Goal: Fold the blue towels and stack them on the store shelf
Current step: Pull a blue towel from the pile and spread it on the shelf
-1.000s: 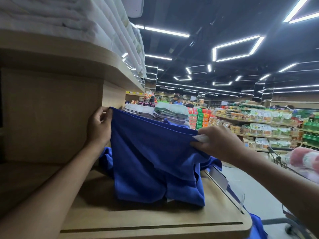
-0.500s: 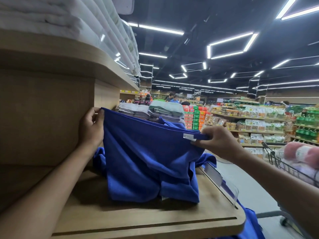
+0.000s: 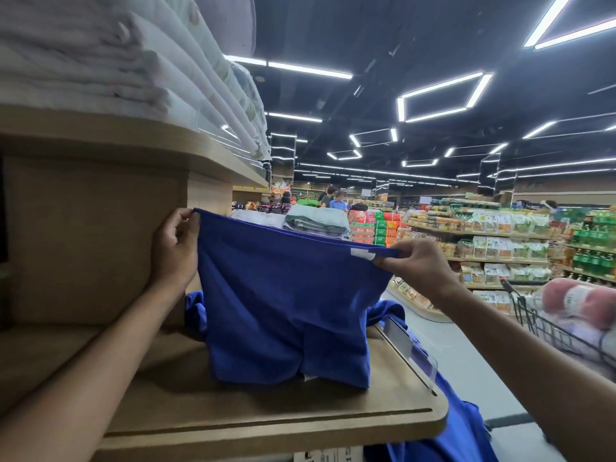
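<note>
A blue towel [image 3: 283, 295] hangs stretched between my hands above the wooden shelf [image 3: 233, 418]. My left hand [image 3: 175, 248] pinches its top left corner near the shelf's upright panel. My right hand [image 3: 416, 265] pinches the top right corner beside a white label [image 3: 362, 253]. The towel's lower edge rests on the shelf board. More blue cloth [image 3: 196, 311] lies bunched behind it, and another blue piece [image 3: 466, 435] hangs off the shelf's right edge.
White folded towels [image 3: 100, 61] are stacked on the upper shelf. Folded grey-green towels [image 3: 316, 220] lie further back. A clear price-tag rail [image 3: 410, 348] lines the shelf's right side. A shopping cart [image 3: 566, 328] with pink rolls stands at right, grocery shelves [image 3: 500, 248] and people beyond.
The towel's top edge is pulled tauter and straighter between my hands. My right hand now pinches the corner by the label, with fingers extended. The view has shifted slightly.
</note>
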### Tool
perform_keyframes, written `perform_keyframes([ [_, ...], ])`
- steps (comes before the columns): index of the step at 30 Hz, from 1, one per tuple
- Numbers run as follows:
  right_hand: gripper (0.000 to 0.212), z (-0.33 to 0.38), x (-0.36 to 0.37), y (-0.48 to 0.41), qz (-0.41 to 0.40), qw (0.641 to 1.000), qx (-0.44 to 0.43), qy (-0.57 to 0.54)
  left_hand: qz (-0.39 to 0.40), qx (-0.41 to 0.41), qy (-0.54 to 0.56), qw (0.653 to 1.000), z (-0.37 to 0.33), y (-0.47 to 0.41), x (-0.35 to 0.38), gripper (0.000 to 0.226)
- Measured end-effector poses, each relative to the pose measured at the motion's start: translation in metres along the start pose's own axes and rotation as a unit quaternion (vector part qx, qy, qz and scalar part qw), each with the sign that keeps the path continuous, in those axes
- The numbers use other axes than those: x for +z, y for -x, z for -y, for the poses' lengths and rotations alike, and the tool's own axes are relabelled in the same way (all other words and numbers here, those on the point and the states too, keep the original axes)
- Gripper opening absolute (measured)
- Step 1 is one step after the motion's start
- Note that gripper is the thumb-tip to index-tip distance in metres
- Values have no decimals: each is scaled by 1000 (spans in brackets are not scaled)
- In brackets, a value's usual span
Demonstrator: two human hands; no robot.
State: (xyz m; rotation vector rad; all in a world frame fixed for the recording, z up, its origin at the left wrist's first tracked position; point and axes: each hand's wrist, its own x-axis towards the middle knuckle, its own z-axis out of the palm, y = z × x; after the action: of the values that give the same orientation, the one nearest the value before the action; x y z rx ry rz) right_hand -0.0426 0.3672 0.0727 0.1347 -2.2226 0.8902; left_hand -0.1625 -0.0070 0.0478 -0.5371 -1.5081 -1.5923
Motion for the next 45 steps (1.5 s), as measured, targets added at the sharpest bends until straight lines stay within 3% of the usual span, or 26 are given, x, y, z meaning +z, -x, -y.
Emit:
perform_keyframes([
  [10,11,55,-24,16,-80,994,-78,-10,-69,73,-56,993,-72,22,-48,21],
  [16,25,91,-45,34,-86,987,-113,-81,-108,116,-77,984,-120,33,-66,12],
  [18,18,102,-54,39,-94,983,-112,-107,-114,134,-85,981,-142,33,-71,17],
  [25,13,147,-86,54,-33,964,-105,-243,-125,194,-93,968,-215,24,-93,27],
  [33,26,177,-110,57,-4,931,-89,-355,-143,197,-153,958,-250,4,-117,13],
  [36,14,163,-95,61,26,929,-31,-368,-120,168,-173,963,-228,16,-123,15],
  [41,31,105,-39,71,131,921,122,-346,-63,53,-224,971,-138,57,-132,31],
  [45,15,53,18,78,174,890,242,-345,-12,-32,-265,964,-63,90,-133,25],
])
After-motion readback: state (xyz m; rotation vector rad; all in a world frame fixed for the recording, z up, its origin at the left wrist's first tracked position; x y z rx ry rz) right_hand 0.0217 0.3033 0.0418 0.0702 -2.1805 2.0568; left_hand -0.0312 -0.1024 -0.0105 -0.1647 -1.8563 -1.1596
